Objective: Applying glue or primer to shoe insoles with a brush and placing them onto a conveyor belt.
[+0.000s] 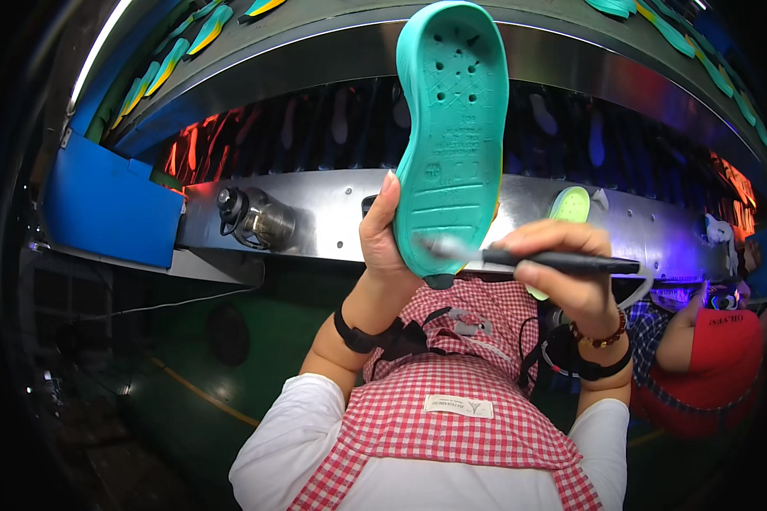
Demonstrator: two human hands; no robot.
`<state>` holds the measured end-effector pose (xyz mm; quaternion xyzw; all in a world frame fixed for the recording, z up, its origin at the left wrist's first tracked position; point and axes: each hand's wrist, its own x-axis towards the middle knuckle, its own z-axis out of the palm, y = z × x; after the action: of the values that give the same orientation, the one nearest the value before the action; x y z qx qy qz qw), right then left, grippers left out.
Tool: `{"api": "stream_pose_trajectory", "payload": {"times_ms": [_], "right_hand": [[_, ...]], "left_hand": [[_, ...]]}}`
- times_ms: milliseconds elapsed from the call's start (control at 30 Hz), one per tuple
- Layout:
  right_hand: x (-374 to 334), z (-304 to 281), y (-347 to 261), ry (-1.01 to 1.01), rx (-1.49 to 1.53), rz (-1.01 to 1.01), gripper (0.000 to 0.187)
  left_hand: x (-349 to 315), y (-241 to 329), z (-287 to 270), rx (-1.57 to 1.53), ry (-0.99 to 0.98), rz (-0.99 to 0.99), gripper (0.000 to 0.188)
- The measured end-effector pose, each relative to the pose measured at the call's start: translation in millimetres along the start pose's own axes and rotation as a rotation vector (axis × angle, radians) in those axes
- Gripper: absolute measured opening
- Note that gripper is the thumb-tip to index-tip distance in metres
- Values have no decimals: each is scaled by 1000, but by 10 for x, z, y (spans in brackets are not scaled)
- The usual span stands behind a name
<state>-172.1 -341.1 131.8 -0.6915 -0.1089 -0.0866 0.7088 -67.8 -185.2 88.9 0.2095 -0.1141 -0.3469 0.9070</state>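
Observation:
A teal shoe sole stands nearly upright in front of me, toe end up. Holes dot its toe area and ridges cross its heel. Yellow and black show along its lower edge. My left hand grips the sole at the heel, with the thumb on its left edge and the fingers hidden behind it. In my right hand is a brush with a black handle. Its pale, motion-blurred bristle end lies over the heel, and I cannot tell whether it is touching.
A dark metal bottle stands left on the metal ledge. A light green sole lies on the right. Beyond runs a conveyor bearing teal-and-yellow pieces. Left is a blue panel; a person in red works at right.

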Motion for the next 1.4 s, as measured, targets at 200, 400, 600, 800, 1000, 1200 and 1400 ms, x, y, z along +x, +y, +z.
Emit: {"api": "stream_pose_trajectory", "payload": {"times_ms": [200,400,600,800,1000,1200,1400], "right_hand": [[19,-80,-19,-104,-268,-154,18],[-114,77,-26,-327,-180,-141,19],[-150,-163,54,-320,-315,-46,20],[-157,-261,-22,-387,-392,-40,22],[-153,-326,-172,-630,-701,-14,24],[-137,-454,-59,-624,-784,17,26],[-211,-575,133,-449,-563,18,22]], "left_hand": [[39,59,33,197,57,-3,69],[86,142,40,-37,-4,-226,56],[105,108,1,178,-83,-576,46],[32,133,-84,362,-95,-728,51],[-4,143,-164,461,-37,-801,49],[-54,159,-197,480,-9,-773,49],[-81,252,-211,414,14,-708,49]]}}
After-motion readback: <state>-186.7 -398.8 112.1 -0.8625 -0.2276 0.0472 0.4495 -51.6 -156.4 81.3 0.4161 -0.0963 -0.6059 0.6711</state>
